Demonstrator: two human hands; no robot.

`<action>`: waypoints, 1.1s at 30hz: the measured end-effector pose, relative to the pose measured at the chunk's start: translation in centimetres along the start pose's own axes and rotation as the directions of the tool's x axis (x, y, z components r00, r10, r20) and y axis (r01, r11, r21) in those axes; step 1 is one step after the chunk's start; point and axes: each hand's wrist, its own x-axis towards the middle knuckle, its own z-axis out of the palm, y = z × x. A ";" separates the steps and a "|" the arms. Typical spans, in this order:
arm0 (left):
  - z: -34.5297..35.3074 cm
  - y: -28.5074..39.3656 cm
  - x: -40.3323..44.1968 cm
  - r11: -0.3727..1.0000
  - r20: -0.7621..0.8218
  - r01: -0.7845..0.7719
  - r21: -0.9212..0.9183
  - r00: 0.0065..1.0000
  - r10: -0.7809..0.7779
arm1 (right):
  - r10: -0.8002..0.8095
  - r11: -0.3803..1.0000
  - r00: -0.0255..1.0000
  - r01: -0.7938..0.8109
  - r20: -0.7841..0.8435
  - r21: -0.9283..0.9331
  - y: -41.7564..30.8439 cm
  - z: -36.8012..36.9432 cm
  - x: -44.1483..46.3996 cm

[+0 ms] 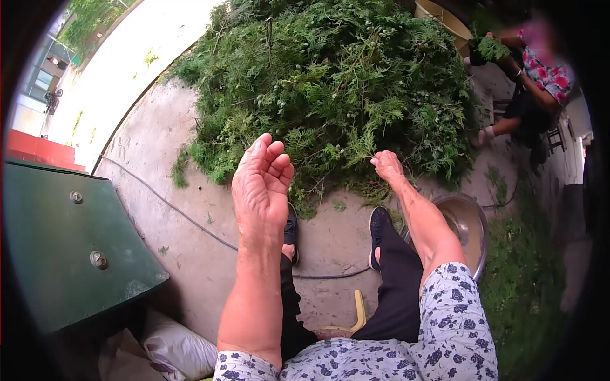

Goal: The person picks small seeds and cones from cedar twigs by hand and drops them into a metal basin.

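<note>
A large heap of green cut branches [330, 95] with small pale cones lies on the concrete floor in front of me. My left hand [264, 178] is raised before its near left edge, palm turned up and fingers loosely curled, with nothing visible in it. At the heap's near right edge, my right hand [388, 166] has its fingers pinched together on a green sprig [363, 149], whose leafy end reaches left over the heap.
A metal basin [480, 235] stands beside my right leg. Another person [543, 79] sits at the upper right, holding greenery near a yellowish tub [445, 22]. A green metal box [76, 235] is at left; a dark cable [171, 206] crosses the floor.
</note>
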 end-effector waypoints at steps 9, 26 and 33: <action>0.5 -1.5 -1.0 0.992 0.060 0.086 0.091 0.994 -0.092 | 0.005 0.805 1.000 -0.009 0.008 0.593 -3.6 -14.9 -11.9; 0.2 -5.1 -4.0 0.926 0.288 0.368 0.080 0.881 -0.375 | -0.235 0.648 0.969 0.210 -0.070 0.732 -14.0 -9.3 -27.4; -2.2 -5.4 -4.9 0.939 0.212 0.317 0.132 0.916 -0.339 | -0.258 0.934 0.930 0.171 0.263 0.312 -8.3 -10.1 -23.7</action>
